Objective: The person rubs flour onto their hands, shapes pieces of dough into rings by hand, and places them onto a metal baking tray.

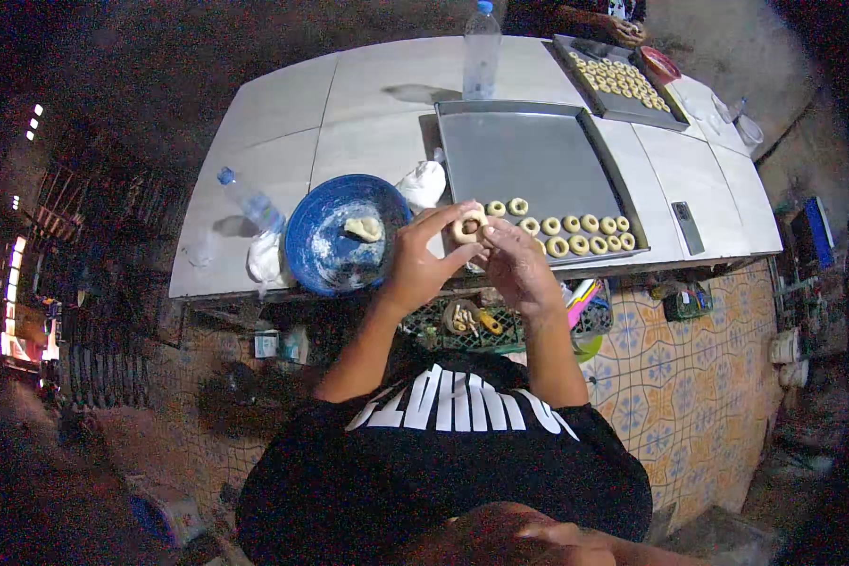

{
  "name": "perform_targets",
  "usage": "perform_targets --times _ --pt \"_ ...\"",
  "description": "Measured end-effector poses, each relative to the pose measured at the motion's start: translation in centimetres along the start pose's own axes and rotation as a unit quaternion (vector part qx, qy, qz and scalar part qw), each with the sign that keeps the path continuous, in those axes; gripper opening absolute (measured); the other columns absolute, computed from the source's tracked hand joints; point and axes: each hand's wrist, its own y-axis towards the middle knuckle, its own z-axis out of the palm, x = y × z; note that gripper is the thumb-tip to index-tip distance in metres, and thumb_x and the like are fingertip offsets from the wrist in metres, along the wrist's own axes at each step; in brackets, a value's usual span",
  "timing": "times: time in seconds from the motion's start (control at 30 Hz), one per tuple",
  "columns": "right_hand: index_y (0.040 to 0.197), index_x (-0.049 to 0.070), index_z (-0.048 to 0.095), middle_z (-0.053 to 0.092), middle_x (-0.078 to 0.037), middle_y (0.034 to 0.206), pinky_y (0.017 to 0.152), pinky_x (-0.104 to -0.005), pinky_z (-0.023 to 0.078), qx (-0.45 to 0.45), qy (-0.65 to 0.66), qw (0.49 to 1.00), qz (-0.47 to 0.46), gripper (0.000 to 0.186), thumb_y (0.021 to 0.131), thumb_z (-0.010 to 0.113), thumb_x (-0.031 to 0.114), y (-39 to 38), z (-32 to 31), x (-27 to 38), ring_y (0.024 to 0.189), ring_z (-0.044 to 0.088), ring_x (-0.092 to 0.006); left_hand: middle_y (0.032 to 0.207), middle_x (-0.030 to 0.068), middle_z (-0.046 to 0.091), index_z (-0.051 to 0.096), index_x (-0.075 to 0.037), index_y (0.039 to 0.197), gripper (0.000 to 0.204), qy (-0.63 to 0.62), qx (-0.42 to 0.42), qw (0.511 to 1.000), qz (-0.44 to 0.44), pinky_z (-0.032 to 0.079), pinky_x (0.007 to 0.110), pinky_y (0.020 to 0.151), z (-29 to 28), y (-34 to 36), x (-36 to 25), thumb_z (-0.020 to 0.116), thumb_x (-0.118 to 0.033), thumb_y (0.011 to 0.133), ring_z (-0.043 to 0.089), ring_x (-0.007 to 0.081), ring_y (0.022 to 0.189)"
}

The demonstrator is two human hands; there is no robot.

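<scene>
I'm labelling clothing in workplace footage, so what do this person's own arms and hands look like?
The left hand and right hand are bare, with no gloves. No sleeves cover the forearms; I can make out no watch or bracelet. The shirt is black with large white lettering.

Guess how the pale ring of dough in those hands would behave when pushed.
Probably light: the pale dough ring looks small beside the bare left hand and bare right hand holding it. Likely soft, it might stretch around its open hole. Laid flat like the round dough rings on the grey metal tray, it should probably slide rather than roll.
</scene>
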Motion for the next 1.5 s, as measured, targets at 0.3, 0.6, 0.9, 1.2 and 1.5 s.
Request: perform_targets --times 0.3,0.6,0.9,1.2,1.5 --pt "0.121 -0.001 0.070 0.062 -0.020 0.144 0.112 -0.0437 0.045 0.018 -0.446 0.853 -0.271 0.032 0.100 0.067 0.022 0.1 2.5 -0.3 0.133 0.058 -0.0339 0.135 0.0131 0.066 0.054 -0.004 0.148 0.061 -0.736 0.063 0.643 -0.201 0.050 0.042 0.109 2.2 -0.7 4.1 0.045 -0.052 0.109 0.064 0.0268 0.125" --pt "0.099 0.016 0.082 0.038 -0.020 0.163 0.121 -0.0623 0.029 0.079 -0.734 0.607 -0.293 0.040 0.081 0.082 0.052 0.2 4.5 1.9 0.151 0.030 -0.0475 0.135 0.0127 0.068 0.057 -0.013 0.146 0.062 -0.695 -0.086 0.604 -0.381 0.061 0.031 0.057 1.5 0.7 1.2 0.042 -0.060 0.107 0.073 0.0237 0.096" --pt "0.109 0.016 0.079 0.053 -0.017 0.150 0.115 -0.0573 0.035 0.077 -0.727 0.595 -0.333 0.036 0.083 0.084 0.041 0.0 4.4 3.1 0.138 0.046 -0.0418 0.133 0.0117 0.069 0.060 -0.010 0.142 0.058 -0.738 -0.036 0.609 -0.289 0.059 0.028 0.067 0.8 -0.4 2.3 0.041 -0.054 0.109 0.070 0.0184 0.101" --pt "0.154 0.004 0.047 0.051 -0.024 0.154 0.119 -0.0503 0.037 0.069 -0.712 0.625 -0.311 0.070 0.095 0.075 0.027 0.3 5.8 -2.7 0.144 0.047 -0.0429 0.162 0.0234 0.043 0.039 -0.004 0.160 0.073 -0.780 -0.085 0.572 -0.238 0.028 0.047 0.128 1.8 -1.7 4.7 0.033 -0.057 0.109 0.040 0.0343 0.152" --pt "0.136 0.005 0.063 0.063 -0.020 0.133 0.095 -0.0497 0.055 0.011 -0.734 0.656 -0.177 0.051 0.086 0.073 0.006 1.3 7.2 -2.9 0.117 0.064 -0.0437 0.169 0.0229 0.031 0.030 -0.004 0.164 0.073 -0.724 -0.069 0.659 -0.193 0.023 0.047 0.129 0.4 -0.9 5.7 0.029 -0.055 0.111 0.029 0.0345 0.158"
